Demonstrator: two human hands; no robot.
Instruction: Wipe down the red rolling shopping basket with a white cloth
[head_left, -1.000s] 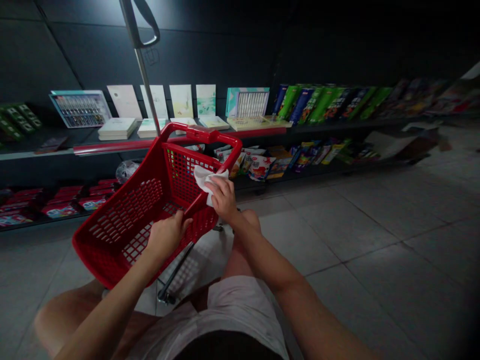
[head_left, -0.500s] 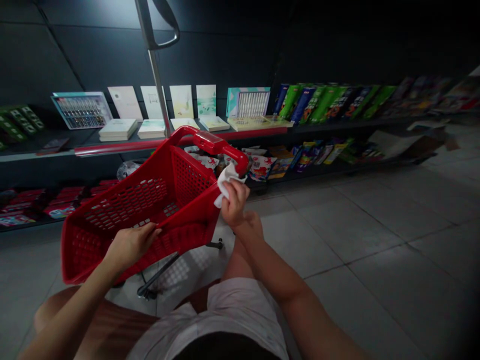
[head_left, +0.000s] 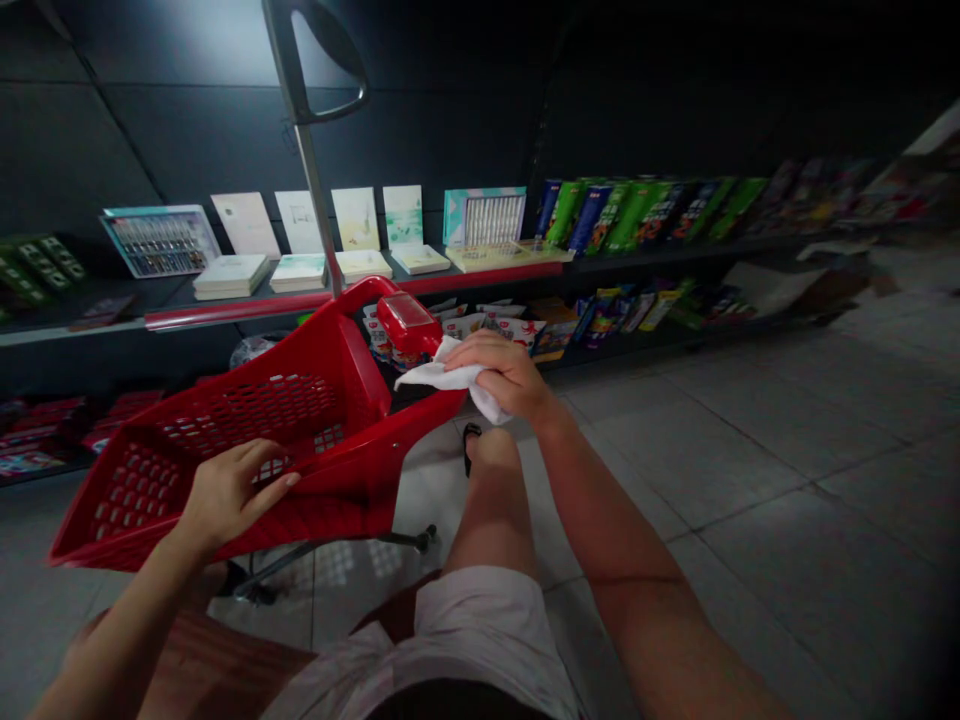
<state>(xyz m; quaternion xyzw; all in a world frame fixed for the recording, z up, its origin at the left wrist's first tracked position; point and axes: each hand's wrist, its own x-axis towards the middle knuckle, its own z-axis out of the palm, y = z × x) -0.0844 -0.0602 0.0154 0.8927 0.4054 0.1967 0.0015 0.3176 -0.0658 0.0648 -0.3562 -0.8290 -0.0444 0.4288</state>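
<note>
Your left hand [head_left: 229,495] lies open, fingers spread, on the side of a tilted red plastic shopping basket [head_left: 334,490], while at the basket's right rim, just beside its red handle [head_left: 405,325], your right hand [head_left: 502,375] grips a white wipe [head_left: 442,375].

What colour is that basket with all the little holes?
The shopping basket is bright red, and it shows best in the head view.
</note>
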